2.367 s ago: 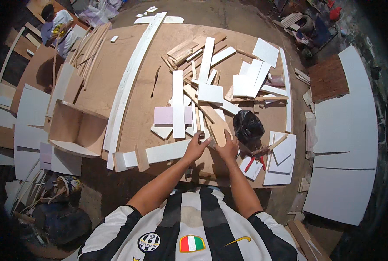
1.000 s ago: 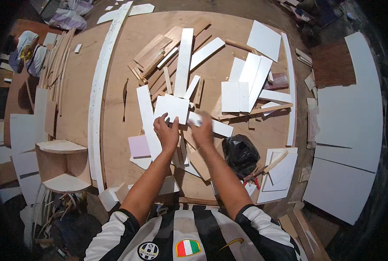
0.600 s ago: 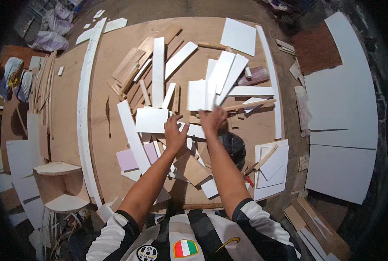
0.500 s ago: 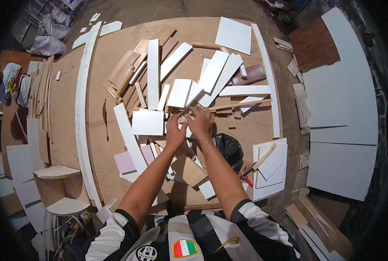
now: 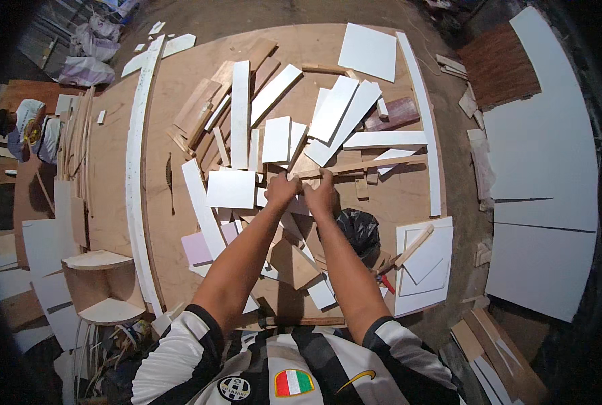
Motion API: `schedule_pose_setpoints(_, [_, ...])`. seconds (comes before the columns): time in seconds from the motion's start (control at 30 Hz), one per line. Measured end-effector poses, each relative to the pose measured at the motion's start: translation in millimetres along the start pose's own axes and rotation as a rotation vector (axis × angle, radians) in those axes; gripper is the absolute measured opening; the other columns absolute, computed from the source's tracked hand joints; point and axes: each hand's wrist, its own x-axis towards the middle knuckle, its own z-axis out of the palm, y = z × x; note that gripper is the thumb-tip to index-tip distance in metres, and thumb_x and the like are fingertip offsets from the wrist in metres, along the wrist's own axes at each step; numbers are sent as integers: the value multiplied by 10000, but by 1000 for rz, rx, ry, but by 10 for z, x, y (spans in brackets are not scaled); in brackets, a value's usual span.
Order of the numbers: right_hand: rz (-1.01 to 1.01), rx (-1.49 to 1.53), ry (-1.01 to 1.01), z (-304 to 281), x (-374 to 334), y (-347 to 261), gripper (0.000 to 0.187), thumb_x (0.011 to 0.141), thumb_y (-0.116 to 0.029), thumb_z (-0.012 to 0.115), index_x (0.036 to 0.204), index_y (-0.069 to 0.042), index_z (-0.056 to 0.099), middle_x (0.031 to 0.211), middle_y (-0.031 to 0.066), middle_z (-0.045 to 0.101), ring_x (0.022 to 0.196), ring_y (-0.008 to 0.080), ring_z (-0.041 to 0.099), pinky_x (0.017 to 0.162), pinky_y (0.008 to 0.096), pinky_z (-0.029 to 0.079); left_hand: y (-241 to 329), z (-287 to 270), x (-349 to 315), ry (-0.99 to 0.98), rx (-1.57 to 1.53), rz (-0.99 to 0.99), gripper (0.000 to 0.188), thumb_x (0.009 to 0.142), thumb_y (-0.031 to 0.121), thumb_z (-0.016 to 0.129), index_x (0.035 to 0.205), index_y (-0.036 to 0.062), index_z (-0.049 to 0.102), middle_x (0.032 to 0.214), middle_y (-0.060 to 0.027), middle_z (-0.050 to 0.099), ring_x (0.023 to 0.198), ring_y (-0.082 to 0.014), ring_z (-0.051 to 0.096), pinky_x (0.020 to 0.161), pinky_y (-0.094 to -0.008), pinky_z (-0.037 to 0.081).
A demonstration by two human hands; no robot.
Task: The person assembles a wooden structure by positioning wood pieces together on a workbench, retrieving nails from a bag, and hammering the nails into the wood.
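Observation:
My left hand (image 5: 284, 190) and my right hand (image 5: 321, 194) are side by side over a pile of offcuts on a wooden work table (image 5: 159, 243). The right fingers are closed at a long, narrow wooden strip (image 5: 375, 164) that runs off to the right. Curled at the strip's left end are my left fingers; what they hold, if anything, is hidden. Just beyond the hands lie a white block (image 5: 276, 140) and a narrower white piece (image 5: 298, 143). Left of my left hand is a white rectangular board (image 5: 231, 189).
Long white boards (image 5: 239, 115) and bare wood pieces (image 5: 196, 104) fill the far side. A black plastic bag (image 5: 358, 233) sits by my right forearm, near a red-handled tool (image 5: 385, 283) and white panels (image 5: 439, 270). A corner shelf (image 5: 105, 287) stands left, large white sheets (image 5: 543, 263) right.
A white piece that was tilted and blurred above my hands now lies beside the white block. My hands have moved slightly apart, and the strip's left end now shows. The view has shifted slightly.

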Motion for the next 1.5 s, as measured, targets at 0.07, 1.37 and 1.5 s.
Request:
schedule_pose_setpoints(0.07, [15, 275, 8, 47, 44, 72, 674, 815, -123, 771, 1394, -120, 425, 1122, 178, 645, 994, 321, 657, 860, 433, 518, -177, 31, 109, 66, -84, 15, 545, 901, 387, 650, 1280, 3, 570, 1139, -204, 677, 1055, -358, 663, 870, -516, 510])
schedule_pose_setpoints(1.37, [-276, -453, -231, -612, -2475, 468, 1135, 643, -256, 870, 1588, -197, 244, 1366, 249, 434, 1255, 463, 478, 1024, 553, 470, -1705, -953, -2418, -322, -1666, -266, 420, 1079, 460, 386, 1138, 121, 626, 619, 34, 499, 438, -127, 380, 430, -304, 328])
schedule_pose_setpoints(1.5, [-104, -281, -195, -662, -2158, 395, 1033, 693, -281, 835, 1568, -162, 299, 1360, 278, 444, 1247, 475, 485, 1036, 528, 470, -1760, -957, -2362, -273, -1499, -266, 473, 1043, 533, 451, 1122, 108, 642, 694, 10, 568, 552, -160, 506, 483, -358, 387])
